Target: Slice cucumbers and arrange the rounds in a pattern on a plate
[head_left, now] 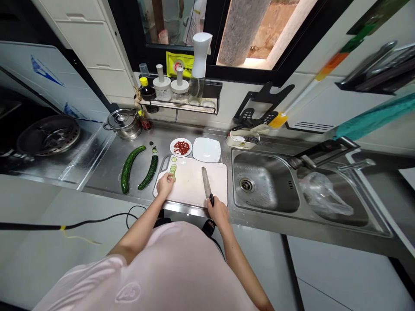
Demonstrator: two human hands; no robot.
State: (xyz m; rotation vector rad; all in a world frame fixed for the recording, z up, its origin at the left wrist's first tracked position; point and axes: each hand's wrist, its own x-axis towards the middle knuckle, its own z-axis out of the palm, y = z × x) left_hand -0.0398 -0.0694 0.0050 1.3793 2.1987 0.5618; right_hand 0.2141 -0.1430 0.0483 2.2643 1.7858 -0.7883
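My right hand is closed round the black handle of a kitchen knife, whose blade lies over the right part of the white cutting board and points away from me. At the board's left side, my left hand has its fingers drawn together at the near end of a row of cucumber slices. One separate slice lies beyond the row. Left of the board rest a long cucumber and a shorter cucumber piece, with small cut-off ends behind it.
Behind the board stand a plate of chopped red pieces and a white plate. A steel pot is at the back left, a frying pan farther left. The sink lies right, with a plastic bag in its second basin.
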